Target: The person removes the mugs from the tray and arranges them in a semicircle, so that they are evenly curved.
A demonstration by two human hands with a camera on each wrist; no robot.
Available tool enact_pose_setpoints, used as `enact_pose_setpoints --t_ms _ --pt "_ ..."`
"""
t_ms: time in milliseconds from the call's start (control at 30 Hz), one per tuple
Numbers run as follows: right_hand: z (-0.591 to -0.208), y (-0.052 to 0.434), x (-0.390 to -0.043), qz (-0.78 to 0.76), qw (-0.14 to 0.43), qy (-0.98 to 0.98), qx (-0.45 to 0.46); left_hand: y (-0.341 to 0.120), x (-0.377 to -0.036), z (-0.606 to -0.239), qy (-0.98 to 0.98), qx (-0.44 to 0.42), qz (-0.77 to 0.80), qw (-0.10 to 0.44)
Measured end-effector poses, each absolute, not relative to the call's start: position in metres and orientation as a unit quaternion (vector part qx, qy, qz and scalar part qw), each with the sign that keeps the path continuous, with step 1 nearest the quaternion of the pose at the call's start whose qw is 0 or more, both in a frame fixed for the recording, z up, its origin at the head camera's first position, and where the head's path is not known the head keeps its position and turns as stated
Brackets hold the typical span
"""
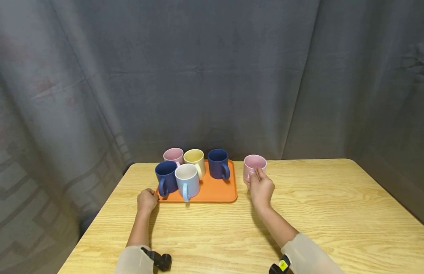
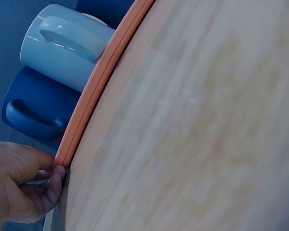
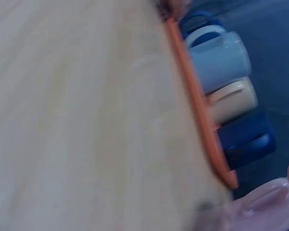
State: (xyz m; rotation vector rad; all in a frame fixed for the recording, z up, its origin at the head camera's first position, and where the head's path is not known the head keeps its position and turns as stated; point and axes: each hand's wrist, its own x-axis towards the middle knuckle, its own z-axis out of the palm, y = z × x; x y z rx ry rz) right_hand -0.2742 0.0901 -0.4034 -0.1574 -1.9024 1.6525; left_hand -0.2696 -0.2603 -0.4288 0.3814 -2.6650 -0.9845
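Observation:
An orange tray (image 1: 218, 194) on the wooden table carries several mugs: pink (image 1: 173, 155), yellow (image 1: 194, 157), two dark blue (image 1: 218, 163) and light blue (image 1: 188, 182). My left hand (image 1: 152, 194) pinches the tray's front left corner; the left wrist view shows its fingers (image 2: 57, 169) on the orange rim (image 2: 101, 82), beside the dark blue mug (image 2: 33, 113) and light blue mug (image 2: 62, 45). Just right of the tray a second pink mug (image 1: 254, 164) stands on the table, and my right hand (image 1: 257, 177) grips its near side. The right wrist view is blurred, with that pink mug (image 3: 265, 207) at the bottom.
A grey curtain (image 1: 212, 76) hangs right behind the table's far edge. Bare wooden table (image 1: 335, 213) stretches to the right and towards me. The right wrist view shows the tray rim (image 3: 197, 101) running along the row of mugs.

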Motion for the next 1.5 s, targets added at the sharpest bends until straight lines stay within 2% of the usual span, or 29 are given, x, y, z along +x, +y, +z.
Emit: enact_pose_setpoints --t_ms 267,467,600,833,967,1233,1500 --pt "-0.371 0.073 -0.282 0.658 0.306 -0.688 0.001 -0.260 -0.273 -0.430 -0.917 0.142 -0.348 0.134" --pt "-0.367 0.058 -0.298 0.642 0.291 -0.708 0.038 -0.262 -0.273 -0.433 -0.915 0.143 -0.353 0.133" --pt "-0.371 0.051 -0.307 0.603 0.255 -0.755 0.040 -0.263 -0.273 -0.433 -0.915 0.143 -0.353 0.132" --pt "-0.391 0.041 -0.319 0.520 0.149 -0.841 0.017 -0.263 -0.273 -0.433 -0.913 0.145 -0.358 0.129" --pt "-0.401 0.035 -0.323 0.519 0.123 -0.846 0.010 -0.261 -0.272 -0.432 -0.913 0.148 -0.357 0.134" --pt "-0.407 0.029 -0.326 0.472 0.142 -0.870 0.000 -0.261 -0.272 -0.431 -0.913 0.148 -0.357 0.133" --pt "-0.410 0.032 -0.330 0.511 0.142 -0.847 -0.022 -0.260 -0.271 -0.430 -0.911 0.151 -0.361 0.129"
